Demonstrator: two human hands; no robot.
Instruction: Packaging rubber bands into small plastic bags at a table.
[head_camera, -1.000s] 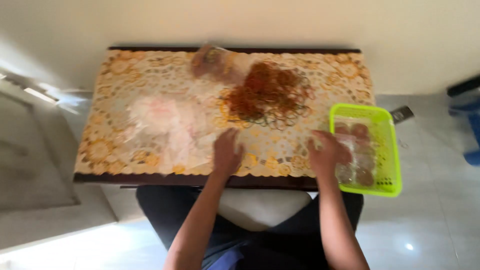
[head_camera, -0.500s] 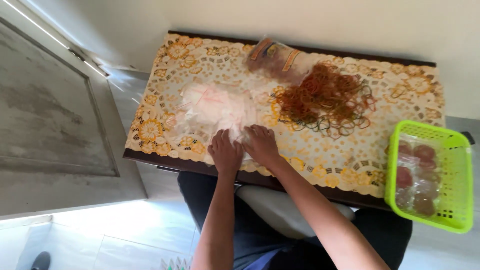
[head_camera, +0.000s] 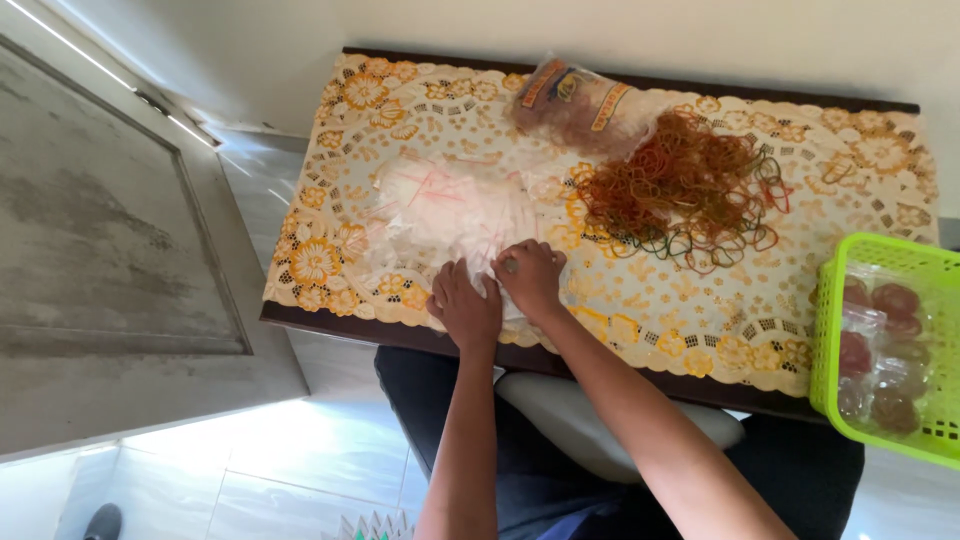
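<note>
Lace-covered bench (head_camera: 700, 330): left hand (head_camera: 465, 305) and right hand (head_camera: 530, 278) pinched clear plastic bags (head_camera: 450, 205) at its near edge; the slippery stack could have slid off.

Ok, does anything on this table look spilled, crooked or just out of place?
Two things stand out. The rubber bands lie loose in a sprawling heap on the tablecloth, beside their bag. The green basket overhangs the table's right corner. Both hands, left hand and right hand, rest on the clear plastic bags.
</note>
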